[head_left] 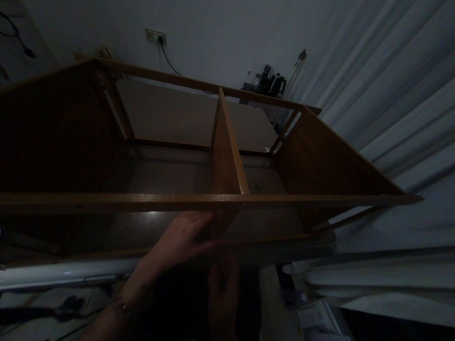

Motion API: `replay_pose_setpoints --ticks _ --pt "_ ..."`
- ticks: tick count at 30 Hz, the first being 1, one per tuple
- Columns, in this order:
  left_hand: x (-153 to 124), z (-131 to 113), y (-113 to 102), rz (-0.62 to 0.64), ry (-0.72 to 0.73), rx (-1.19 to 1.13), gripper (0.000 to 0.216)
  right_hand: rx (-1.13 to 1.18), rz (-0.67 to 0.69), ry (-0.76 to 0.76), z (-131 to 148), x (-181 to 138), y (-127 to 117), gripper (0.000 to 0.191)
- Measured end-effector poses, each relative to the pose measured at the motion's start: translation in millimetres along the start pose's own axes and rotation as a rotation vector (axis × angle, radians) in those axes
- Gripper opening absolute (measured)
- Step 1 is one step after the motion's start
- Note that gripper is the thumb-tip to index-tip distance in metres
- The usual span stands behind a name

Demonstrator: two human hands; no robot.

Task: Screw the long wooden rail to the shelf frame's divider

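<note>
A brown wooden cabinet frame (pixel 191 202) fills the middle of the dim view, open toward me, with one upright divider (pixel 227 154) splitting it in two. My left hand (pixel 182 239) reaches up from below and lies against the frame's near lower part, just under the front rail, fingers stretched toward the divider's foot. My right hand (pixel 223 289) is lower and to the right, in deep shadow, its fingers curled; whether it holds anything is hidden. A bracelet (pixel 126 306) sits on my left wrist.
Pale curtains (pixel 400 112) hang on the right. A wall socket (pixel 156 36) with a cable is on the back wall. A dark kettle (pixel 276 84) stands behind the cabinet. Papers and boxes (pixel 316 332) lie at the lower right, cables at the lower left.
</note>
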State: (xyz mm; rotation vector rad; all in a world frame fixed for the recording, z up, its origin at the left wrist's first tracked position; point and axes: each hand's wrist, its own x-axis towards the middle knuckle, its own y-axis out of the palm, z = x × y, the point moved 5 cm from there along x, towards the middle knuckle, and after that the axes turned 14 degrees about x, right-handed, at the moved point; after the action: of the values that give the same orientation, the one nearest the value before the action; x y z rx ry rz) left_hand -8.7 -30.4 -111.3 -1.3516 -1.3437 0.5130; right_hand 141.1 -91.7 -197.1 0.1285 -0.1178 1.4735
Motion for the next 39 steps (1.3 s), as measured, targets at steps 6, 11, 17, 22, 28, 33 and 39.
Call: replay_pose_setpoints --ticks 6,11,17,22,28,33,39 --pt "-1 -1 -1 -0.008 -0.01 0.03 0.031 -0.175 0.081 -0.33 21 3 -1 0.023" --pt "-1 -1 -3 -0.014 -0.003 0.016 0.03 -0.232 0.225 -0.427 26 2 -5 0.012" --pt "-1 1 0 0.008 -0.015 0.042 0.036 -0.303 0.342 -0.514 24 4 -11 0.017" --pt "0 -2 -4 -0.016 -0.012 0.048 0.036 -0.315 0.339 -0.491 33 8 -8 0.015" --pt "0 -3 -5 -0.03 -0.007 0.063 0.037 -0.284 0.305 -0.485 40 9 -6 0.018" --pt "-1 -2 -3 -0.033 -0.001 0.035 0.034 -0.254 0.236 -0.41 30 7 -9 0.018" --pt "0 -1 -2 -0.017 0.004 0.044 0.039 -0.261 0.127 -0.396 24 4 -12 0.019"
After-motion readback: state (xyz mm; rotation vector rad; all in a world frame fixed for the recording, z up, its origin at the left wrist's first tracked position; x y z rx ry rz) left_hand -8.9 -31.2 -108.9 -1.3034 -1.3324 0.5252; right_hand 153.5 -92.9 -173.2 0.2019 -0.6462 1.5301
